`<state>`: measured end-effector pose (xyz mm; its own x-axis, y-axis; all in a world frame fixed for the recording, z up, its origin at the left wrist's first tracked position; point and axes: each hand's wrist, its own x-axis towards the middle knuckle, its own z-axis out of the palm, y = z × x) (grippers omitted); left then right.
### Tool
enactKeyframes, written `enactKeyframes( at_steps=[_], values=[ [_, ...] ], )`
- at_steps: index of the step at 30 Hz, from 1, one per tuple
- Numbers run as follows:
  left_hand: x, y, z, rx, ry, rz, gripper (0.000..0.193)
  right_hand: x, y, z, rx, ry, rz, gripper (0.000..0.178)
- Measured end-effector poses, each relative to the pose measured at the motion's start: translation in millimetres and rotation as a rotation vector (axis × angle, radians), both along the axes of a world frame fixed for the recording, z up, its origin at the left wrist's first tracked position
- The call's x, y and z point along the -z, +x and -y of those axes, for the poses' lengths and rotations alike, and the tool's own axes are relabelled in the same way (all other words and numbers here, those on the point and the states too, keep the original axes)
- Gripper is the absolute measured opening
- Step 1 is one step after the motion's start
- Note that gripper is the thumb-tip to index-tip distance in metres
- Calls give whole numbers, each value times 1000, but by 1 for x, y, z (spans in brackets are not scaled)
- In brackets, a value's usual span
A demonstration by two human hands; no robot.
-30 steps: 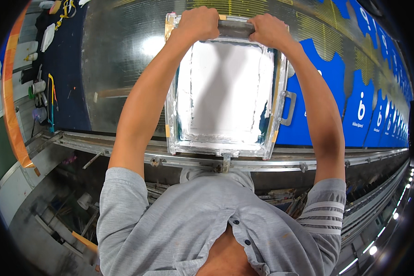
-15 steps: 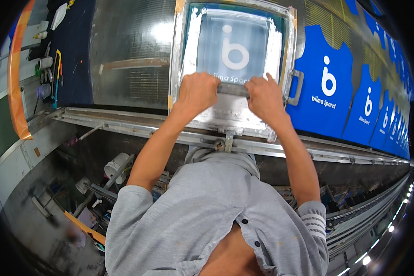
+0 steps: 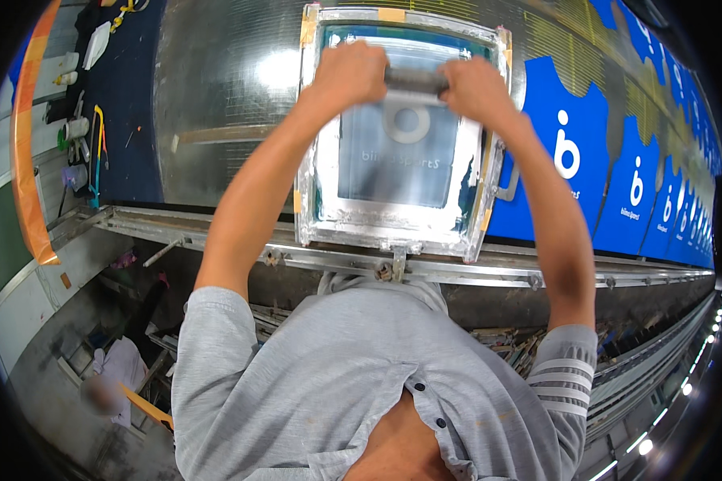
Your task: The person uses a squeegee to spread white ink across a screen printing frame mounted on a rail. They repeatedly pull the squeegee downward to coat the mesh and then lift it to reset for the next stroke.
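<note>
A squeegee spans the far part of a screen-printing frame, gripped at both ends. My left hand is wrapped around its left end, and my right hand around its right end. Under and in front of it lies the mesh, with a round logo and lettering visible through it. White ink is smeared along the mesh's edges. The squeegee's blade is blurred and partly hidden.
Several blue vest-shaped cloth pieces with white prints lie in a row along the table to the right. A metal rail runs along the near table edge. An orange-wrapped bar curves at the far left. Another person is low at the left.
Both hands have pushed the squeegee from the near part of the mesh to its far part. My arms are stretched further forward, and the view has shifted slightly.
</note>
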<state>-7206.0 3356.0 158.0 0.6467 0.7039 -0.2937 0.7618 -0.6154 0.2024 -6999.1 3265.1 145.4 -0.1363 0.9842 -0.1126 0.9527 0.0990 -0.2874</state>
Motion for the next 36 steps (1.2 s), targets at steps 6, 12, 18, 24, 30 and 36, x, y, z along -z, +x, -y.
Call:
enactKeyframes(
  at_steps=[6, 12, 18, 24, 30, 36],
  values=[
    [12, 37, -82, -32, -26, -52, 42, 1, 34, -81, 34, -107, 44, 39],
    [20, 10, -22, 29, 77, 49, 33, 11, 11, -22, -5, 16, 51, 32],
    [16, -43, 100, -49, -26, 112, 32, 9, -39, 88, -87, 38, -57, 10],
    [12, -83, 205, -77, -44, 235, 31, -1, -79, 189, -76, -78, -113, 28],
    [21, -103, 270, -18, 218, 402, 32, 5, -112, 257, -3, 115, -103, 40],
    [-42, -108, 291, 11, 34, 189, 45, -40, -112, 271, -69, -38, -215, 39]
  ],
)
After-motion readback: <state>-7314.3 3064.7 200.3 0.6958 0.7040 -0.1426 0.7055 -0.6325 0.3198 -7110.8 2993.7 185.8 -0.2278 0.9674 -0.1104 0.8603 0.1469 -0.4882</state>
